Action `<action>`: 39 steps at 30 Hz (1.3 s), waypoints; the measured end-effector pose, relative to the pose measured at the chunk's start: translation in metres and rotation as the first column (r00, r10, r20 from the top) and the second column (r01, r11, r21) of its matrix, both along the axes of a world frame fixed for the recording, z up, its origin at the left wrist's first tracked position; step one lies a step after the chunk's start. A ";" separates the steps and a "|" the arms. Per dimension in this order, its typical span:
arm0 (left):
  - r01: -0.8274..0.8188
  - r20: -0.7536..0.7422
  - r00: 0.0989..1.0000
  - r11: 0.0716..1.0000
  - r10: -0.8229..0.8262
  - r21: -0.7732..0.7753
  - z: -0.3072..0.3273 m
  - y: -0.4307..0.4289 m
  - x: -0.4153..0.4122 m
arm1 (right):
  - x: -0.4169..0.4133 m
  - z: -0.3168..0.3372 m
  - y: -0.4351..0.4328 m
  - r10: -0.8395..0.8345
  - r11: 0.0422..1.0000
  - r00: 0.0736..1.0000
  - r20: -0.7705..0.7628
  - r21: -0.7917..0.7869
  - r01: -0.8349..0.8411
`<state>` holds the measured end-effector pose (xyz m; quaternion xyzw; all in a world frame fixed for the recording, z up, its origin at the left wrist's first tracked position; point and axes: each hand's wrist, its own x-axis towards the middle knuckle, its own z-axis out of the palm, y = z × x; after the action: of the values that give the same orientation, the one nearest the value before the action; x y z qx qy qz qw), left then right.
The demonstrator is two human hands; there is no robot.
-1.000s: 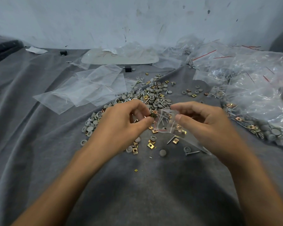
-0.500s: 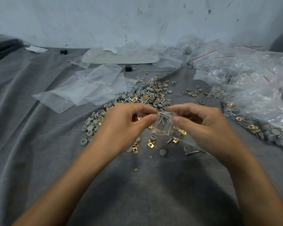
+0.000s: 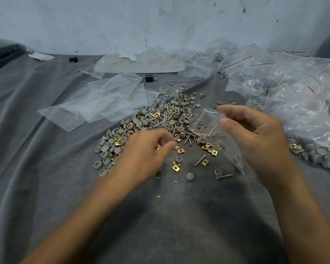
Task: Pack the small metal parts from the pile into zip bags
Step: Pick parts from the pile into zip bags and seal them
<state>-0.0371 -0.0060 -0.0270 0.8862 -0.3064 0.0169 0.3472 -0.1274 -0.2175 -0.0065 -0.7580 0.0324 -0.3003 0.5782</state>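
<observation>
A pile of small parts (image 3: 160, 119), made of grey caps, gold square clips and screws, lies on the grey cloth (image 3: 46, 168) in the middle. My right hand (image 3: 255, 134) pinches the open mouth of a small clear zip bag (image 3: 211, 128) with a red strip, held tilted above the pile's right edge. The bag's lower corner hangs down to the right with a few parts inside. My left hand (image 3: 147, 151) is blurred. It hovers over the near edge of the pile with its fingers loosely curled, and I see nothing in it.
Several empty clear bags (image 3: 103, 103) lie flat at the left rear. Filled bags (image 3: 297, 96) are heaped along the right. Loose parts lie in front of the pile, among them a screw (image 3: 200, 161) and a grey cap (image 3: 190, 176). A wall closes the back.
My left hand has let go of the bag's mouth and dropped down and left toward the pile. My right hand has lifted the bag up and to the right.
</observation>
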 end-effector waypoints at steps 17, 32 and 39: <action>-0.125 0.237 0.970 0.949 0.056 0.288 -0.010 0.001 0.001 | -0.004 0.002 0.001 0.018 0.999 0.996 -0.082 -0.027 -0.020; 0.068 0.217 0.961 0.903 -0.174 0.425 -0.011 -0.006 -0.014 | -0.003 0.000 0.002 0.037 0.998 0.994 -0.103 -0.041 -0.041; 0.084 0.123 0.984 0.940 -0.131 0.332 -0.008 -0.007 -0.017 | -0.002 -0.001 0.002 0.033 0.998 0.994 -0.100 -0.052 -0.039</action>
<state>-0.0542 -0.0131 -0.0346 0.9097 -0.3771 0.0110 0.1738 -0.1292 -0.2153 -0.0078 -0.7876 0.0392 -0.2527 0.5606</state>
